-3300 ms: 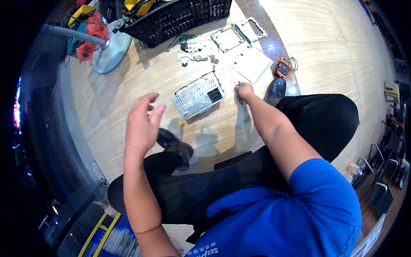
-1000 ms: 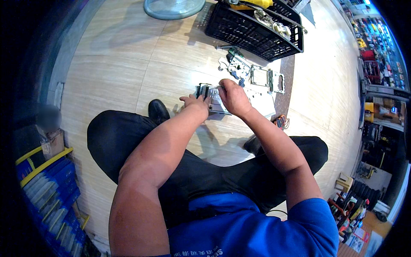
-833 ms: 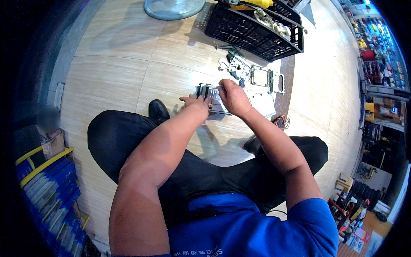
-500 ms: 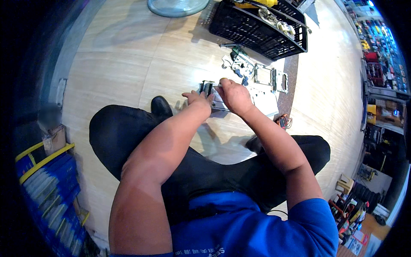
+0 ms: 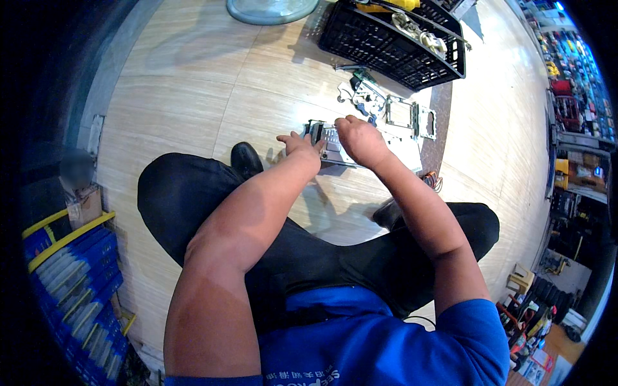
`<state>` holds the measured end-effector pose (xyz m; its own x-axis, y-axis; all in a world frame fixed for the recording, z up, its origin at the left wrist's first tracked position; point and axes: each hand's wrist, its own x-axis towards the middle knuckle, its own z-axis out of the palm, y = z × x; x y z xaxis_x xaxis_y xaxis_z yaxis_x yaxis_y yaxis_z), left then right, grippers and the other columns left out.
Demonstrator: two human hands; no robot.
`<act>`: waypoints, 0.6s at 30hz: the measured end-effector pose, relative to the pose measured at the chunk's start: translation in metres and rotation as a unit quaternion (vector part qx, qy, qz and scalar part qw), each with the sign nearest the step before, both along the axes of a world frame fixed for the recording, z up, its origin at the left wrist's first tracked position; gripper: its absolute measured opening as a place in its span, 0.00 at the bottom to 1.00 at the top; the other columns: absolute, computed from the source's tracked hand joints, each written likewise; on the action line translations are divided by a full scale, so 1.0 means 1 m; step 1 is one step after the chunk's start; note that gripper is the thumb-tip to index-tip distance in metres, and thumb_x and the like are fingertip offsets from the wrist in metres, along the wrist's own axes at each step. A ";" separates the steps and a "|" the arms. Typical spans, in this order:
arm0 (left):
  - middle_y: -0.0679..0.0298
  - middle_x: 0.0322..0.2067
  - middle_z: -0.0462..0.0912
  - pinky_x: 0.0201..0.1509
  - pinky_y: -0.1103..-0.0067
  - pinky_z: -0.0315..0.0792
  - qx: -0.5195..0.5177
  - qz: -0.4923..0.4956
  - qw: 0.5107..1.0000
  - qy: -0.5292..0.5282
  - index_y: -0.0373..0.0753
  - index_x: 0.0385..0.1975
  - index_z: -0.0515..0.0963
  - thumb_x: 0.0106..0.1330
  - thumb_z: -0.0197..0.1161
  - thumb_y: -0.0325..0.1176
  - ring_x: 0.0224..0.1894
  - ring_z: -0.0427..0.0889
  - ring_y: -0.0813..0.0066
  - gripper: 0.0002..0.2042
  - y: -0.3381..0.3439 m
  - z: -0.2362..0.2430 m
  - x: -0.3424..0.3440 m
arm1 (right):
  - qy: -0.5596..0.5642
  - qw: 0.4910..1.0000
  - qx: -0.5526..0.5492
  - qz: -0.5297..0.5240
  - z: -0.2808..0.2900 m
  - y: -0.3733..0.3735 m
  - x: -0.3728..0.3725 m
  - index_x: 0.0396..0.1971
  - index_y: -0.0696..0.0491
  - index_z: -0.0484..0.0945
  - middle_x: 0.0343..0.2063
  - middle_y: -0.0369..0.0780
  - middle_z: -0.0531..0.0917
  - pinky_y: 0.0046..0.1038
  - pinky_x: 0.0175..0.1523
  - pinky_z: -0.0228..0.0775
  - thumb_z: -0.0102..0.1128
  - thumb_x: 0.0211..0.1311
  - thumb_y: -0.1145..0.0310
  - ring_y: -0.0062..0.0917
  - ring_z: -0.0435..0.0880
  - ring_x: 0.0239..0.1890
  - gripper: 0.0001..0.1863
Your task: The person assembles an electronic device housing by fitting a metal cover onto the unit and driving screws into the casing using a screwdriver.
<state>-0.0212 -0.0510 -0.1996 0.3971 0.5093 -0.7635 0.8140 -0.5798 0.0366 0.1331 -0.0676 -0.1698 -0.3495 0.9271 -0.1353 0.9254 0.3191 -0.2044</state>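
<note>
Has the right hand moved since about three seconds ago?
Yes: judged against the orange meter, the right hand has moved leftward, away from it, and is now at the right end of the metal box.

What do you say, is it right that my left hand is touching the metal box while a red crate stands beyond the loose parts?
Not the colour: the crate is black, as the head view shows. Your left hand is touching the metal box, and the crate stands beyond the loose parts.
</note>
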 end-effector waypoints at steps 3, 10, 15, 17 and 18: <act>0.62 0.68 0.58 0.63 0.41 0.54 -0.009 0.009 1.000 -0.004 0.60 0.72 0.50 0.69 0.53 0.45 0.67 0.60 0.49 0.32 0.001 0.001 0.002 | -0.043 0.997 -0.030 -0.055 -0.002 -0.006 -0.010 0.34 0.58 0.73 0.29 0.49 0.82 0.39 0.36 0.79 0.49 0.60 0.72 0.43 0.85 0.31 0.07; 0.62 0.69 0.57 0.64 0.41 0.54 -0.020 0.002 1.000 0.019 0.60 0.72 0.49 0.68 0.54 0.43 0.69 0.57 0.48 0.33 0.001 0.001 0.004 | -0.034 0.995 -0.041 -0.080 0.005 -0.005 -0.017 0.34 0.59 0.73 0.27 0.51 0.84 0.39 0.34 0.79 0.48 0.62 0.69 0.43 0.86 0.29 0.09; 0.62 0.69 0.56 0.64 0.41 0.54 -0.008 -0.012 0.999 0.035 0.61 0.73 0.48 0.68 0.54 0.44 0.68 0.57 0.49 0.34 0.001 -0.003 0.005 | -0.018 0.988 -0.065 -0.140 0.010 0.002 -0.021 0.31 0.59 0.75 0.26 0.53 0.83 0.45 0.38 0.76 0.48 0.68 0.59 0.48 0.84 0.32 0.17; 0.62 0.69 0.56 0.64 0.41 0.54 -0.009 -0.013 0.999 0.036 0.61 0.73 0.48 0.67 0.55 0.45 0.68 0.58 0.49 0.34 0.001 -0.003 0.005 | -0.020 0.986 -0.074 -0.149 0.010 0.004 -0.023 0.31 0.59 0.76 0.26 0.53 0.83 0.45 0.39 0.76 0.48 0.68 0.59 0.48 0.84 0.32 0.17; 0.62 0.69 0.56 0.64 0.41 0.54 -0.009 -0.013 0.999 0.036 0.61 0.72 0.48 0.67 0.55 0.46 0.68 0.59 0.49 0.35 0.001 -0.003 0.005 | -0.027 0.983 -0.080 -0.161 0.010 0.005 -0.023 0.31 0.59 0.77 0.27 0.53 0.83 0.46 0.40 0.76 0.48 0.68 0.58 0.48 0.84 0.33 0.18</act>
<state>-0.0162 -0.0505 -0.2026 0.3532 0.4850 -0.8000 0.7999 -0.6000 -0.0106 0.1097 -0.0627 -0.1598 -0.0300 0.9535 -0.2998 0.9842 -0.0241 -0.1752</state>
